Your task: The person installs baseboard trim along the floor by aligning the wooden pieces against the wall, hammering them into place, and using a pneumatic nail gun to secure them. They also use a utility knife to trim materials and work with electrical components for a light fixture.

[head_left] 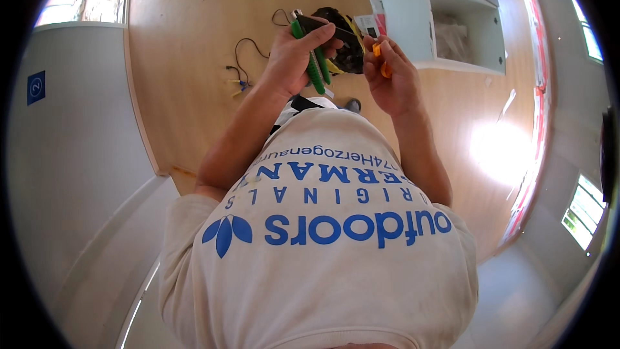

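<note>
My left hand point(294, 58) is closed around a green-handled tool point(316, 74), which looks like pliers. Its two green grips point down toward my body. Under the thumb of the same hand lies a dark flat strip point(345, 34), slanting toward my right hand. My right hand point(395, 77) is closed on a small orange piece point(377, 50); a second bit of orange shows lower, between the fingers. Fingers hide much of it, so its kind is unclear. The two hands are close together, with the strip's far end near the right fingertips.
Beyond the hands a black plastic bag point(352, 61) with yellow edges lies on the wooden floor point(187, 58). A thin black cable point(237, 58) lies to the left. A white open cabinet point(403, 13) stands at the right, with clear plastic inside. Below the bag shows a dark shoe point(352, 105).
</note>
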Tool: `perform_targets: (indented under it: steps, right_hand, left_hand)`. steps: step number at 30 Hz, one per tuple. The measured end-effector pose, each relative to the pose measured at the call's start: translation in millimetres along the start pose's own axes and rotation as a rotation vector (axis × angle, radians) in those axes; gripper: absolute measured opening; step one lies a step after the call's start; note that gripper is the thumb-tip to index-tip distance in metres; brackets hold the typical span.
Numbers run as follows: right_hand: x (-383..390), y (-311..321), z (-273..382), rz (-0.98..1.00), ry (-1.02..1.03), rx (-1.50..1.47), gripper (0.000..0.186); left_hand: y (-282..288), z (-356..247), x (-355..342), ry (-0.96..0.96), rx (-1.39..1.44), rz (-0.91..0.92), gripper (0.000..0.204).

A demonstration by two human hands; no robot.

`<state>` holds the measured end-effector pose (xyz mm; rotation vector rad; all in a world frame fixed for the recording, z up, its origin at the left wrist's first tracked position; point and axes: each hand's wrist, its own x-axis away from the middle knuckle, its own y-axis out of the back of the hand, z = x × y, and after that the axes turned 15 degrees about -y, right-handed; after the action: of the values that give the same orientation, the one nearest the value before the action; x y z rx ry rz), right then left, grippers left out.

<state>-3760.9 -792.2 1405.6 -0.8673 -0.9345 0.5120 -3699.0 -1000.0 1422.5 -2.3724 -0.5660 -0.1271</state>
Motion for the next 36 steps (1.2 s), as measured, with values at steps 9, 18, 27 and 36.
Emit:
perform_targets:
  steps: [9, 18, 27, 36]
  right_hand:
    - [8, -15, -8, -0.033, -0.041, -0.008, 0.023]
    - [8, -10, -13, -0.136, -0.062, -0.001, 0.028]
    - [8, -20, -16, -0.252, -0.049, 0.032, 0.028]
    - [6, -19, -11, -0.188, -0.016, 0.137, 0.024]
  left_hand:
    - [0, 1, 2, -0.010, 0.037, -0.007, 0.026]
    - [-8, -1, 4, -0.004, -0.016, 0.022, 0.023]
    - [-4, 5, -2, 0.001, 0.011, 0.028, 0.030]
    - [0, -7, -4, 0.021, -0.060, 0.011, 0.031]
